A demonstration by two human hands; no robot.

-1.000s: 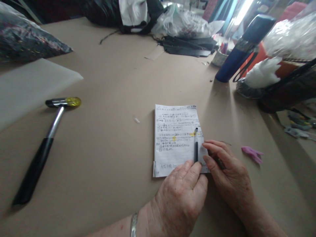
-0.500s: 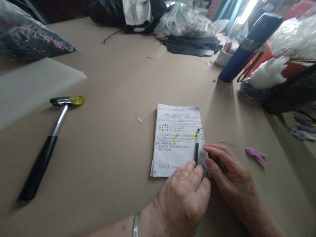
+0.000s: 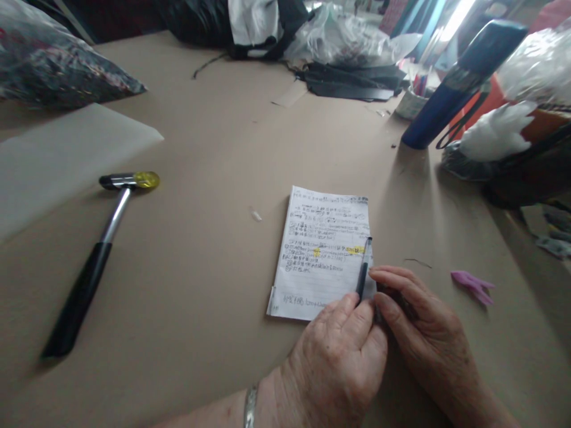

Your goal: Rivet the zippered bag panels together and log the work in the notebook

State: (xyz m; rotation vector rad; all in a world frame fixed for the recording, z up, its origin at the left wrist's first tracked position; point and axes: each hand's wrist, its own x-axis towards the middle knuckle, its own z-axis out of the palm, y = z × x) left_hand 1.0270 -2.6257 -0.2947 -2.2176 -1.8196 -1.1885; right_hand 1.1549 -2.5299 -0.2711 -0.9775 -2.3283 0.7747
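A small notepad (image 3: 316,285) covered in handwriting, with yellow highlighter marks, lies on the table at a slight tilt. My left hand (image 3: 343,351), with a metal bracelet at the wrist, is closed over its lower right corner. From under the left fingers a dark pen (image 3: 364,270) with a clear end sticks out along the page's right side; its lower end is hidden. My right hand (image 3: 423,327) rests at the pad's right edge, fingers curled and thumb against the corner. What lies inside its grip is mostly hidden. A pink clip (image 3: 473,287) lies right of this hand.
At left lie a hammer (image 3: 102,249) with a yellow tip and a pale sheet (image 3: 80,154). A blue bottle-like cylinder (image 3: 450,101) stands at the back right, near a white bag (image 3: 495,134). Dark flat pieces (image 3: 352,80) and plastic bags line the back.
The notepad has turned slightly clockwise, and the pen leans further right with it. Both hands keep nearly the same pose. The whole view has shifted a little.
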